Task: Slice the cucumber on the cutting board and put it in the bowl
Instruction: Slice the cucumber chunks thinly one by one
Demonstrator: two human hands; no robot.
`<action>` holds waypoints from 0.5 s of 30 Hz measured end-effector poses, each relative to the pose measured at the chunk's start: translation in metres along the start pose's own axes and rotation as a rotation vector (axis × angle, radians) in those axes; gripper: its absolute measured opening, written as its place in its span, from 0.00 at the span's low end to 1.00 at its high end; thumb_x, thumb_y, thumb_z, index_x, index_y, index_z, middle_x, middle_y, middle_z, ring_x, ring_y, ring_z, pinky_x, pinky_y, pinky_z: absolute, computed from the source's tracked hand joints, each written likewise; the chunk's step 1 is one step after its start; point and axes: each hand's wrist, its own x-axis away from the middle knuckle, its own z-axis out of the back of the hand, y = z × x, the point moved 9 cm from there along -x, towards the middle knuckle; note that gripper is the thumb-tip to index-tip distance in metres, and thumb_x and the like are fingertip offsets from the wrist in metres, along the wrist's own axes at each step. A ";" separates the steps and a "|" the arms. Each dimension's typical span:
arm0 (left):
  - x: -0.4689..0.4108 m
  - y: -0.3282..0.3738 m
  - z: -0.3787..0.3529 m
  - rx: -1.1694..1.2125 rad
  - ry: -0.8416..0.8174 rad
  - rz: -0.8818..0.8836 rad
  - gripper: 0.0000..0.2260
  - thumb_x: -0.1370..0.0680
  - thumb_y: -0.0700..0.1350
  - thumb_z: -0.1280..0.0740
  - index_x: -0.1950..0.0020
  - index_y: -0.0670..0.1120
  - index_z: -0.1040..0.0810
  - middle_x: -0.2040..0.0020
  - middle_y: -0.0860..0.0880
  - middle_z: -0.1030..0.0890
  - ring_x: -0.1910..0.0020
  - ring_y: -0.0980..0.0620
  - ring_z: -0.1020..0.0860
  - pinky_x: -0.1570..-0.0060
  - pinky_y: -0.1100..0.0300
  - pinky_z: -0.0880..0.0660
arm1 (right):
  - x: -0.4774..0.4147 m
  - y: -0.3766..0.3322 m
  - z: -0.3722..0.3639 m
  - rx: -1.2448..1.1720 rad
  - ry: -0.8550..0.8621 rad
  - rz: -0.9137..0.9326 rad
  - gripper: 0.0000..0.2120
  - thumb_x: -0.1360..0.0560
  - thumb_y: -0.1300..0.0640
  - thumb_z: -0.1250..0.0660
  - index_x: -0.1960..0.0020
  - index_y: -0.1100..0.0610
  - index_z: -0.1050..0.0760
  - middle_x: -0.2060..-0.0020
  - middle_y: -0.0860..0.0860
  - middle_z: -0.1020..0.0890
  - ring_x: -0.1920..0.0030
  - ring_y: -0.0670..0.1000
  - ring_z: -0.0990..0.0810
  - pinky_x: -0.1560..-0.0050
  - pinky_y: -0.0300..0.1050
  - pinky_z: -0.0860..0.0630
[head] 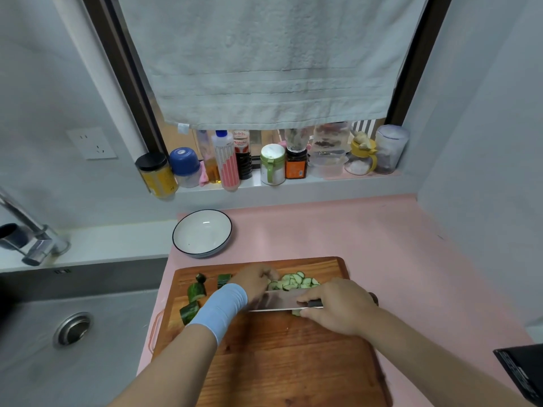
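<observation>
The right hand (338, 306) grips the knife (276, 301) by its handle, blade on the cutting board (293, 362). The left hand (258, 282), blurred, curls its fingers on the cucumber (274, 285) beside the blade. The board lies on a pink table (382, 259) by a sink (88, 348). Thin slices (302, 282) heap behind the blade, chunks (195, 292) lie left, and the bowl (202, 232) stands beyond.

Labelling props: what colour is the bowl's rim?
Dark, navy or black, on a white bowl; the head view, the only one, shows it.
</observation>
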 end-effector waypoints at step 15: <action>-0.004 -0.001 0.012 0.065 0.040 -0.008 0.19 0.28 0.34 0.45 0.56 0.52 0.17 0.51 0.51 0.17 0.55 0.50 0.21 0.56 0.62 0.26 | -0.007 -0.008 0.004 0.021 0.012 0.024 0.21 0.24 0.32 0.36 0.34 0.35 0.23 0.36 0.38 0.19 0.36 0.47 0.22 0.39 0.47 0.23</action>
